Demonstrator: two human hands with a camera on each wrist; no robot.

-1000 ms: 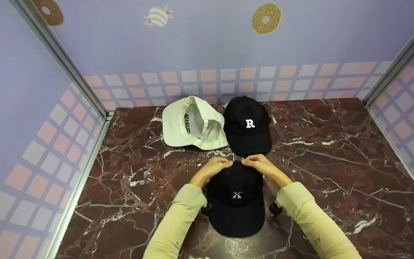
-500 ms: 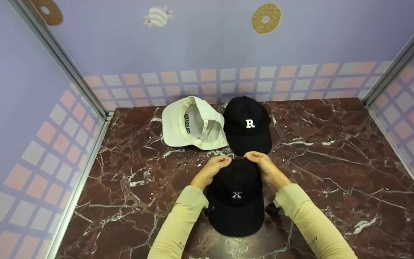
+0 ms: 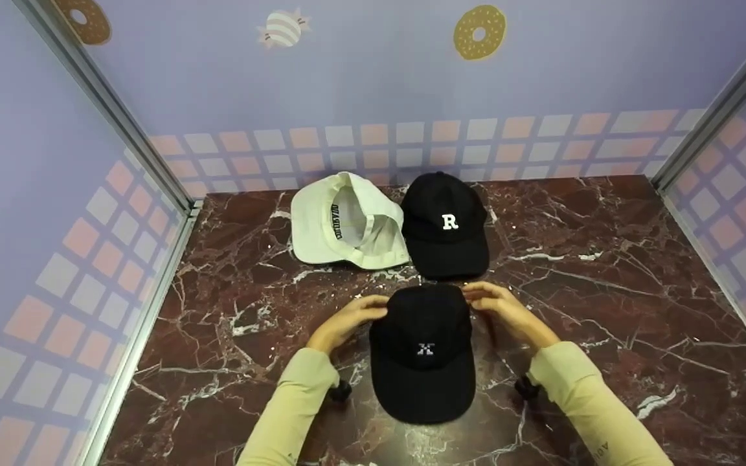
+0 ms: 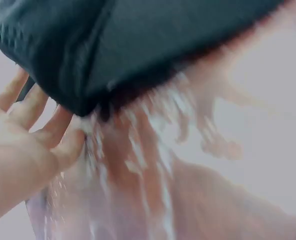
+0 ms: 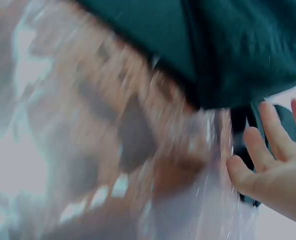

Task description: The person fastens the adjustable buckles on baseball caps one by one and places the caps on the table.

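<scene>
A black baseball cap [image 3: 422,391] with a small white emblem lies crown up on the marble-patterned table, its brim toward me. At its left side is my left hand [image 3: 347,320], fingers extended with the tips right at the crown. My right hand [image 3: 508,312] is on the other side, its fingers spread loosely near the back of the crown. In the left wrist view, the cap's dark edge [image 4: 153,45] hangs over the relaxed left fingers [image 4: 30,107]. The right wrist view has the spread right fingers [image 5: 260,150] just below the dark crown [image 5: 248,50].
Behind, an upturned white cap [image 3: 308,226] lies on its side against a second black cap [image 3: 444,197] bearing a white R. Purple patterned panels [image 3: 373,77] enclose the back and both sides of the marble-patterned table [image 3: 606,291].
Both hands have let go of the back of the black cap's crown and moved apart, outward and slightly toward me. The cap stays almost in place; the other caps have not moved.
</scene>
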